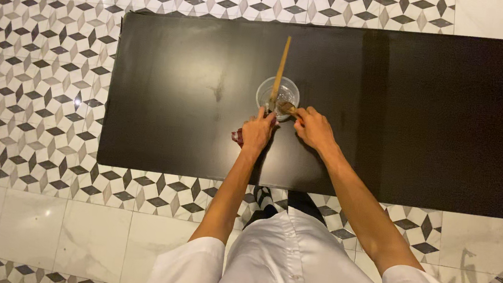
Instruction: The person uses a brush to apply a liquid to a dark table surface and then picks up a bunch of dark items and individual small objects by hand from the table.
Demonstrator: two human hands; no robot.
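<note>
Your left hand (258, 131) rests against the small clear glass cup (278, 97) on the black surface (174, 122). Your right hand (313, 127) pinches a short brown stick (286, 107) at its rim. A long wooden stick (280, 71) leans inside. The cup looks light, slippery and breakable, so hold its side low.

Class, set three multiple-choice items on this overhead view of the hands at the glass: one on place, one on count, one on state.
1. The clear round glass stands on: A the black rectangular table; B the patterned tile floor; C a tray.
2. Long wooden sticks leaning in the glass: A one; B two; C three.
3. The right hand: A lies flat; B pinches a small wooden piece at the rim; C hangs away.

A, glass on black top; A, one stick shows; B, fingers closed on it. The left hand touches the glass's base.
</note>
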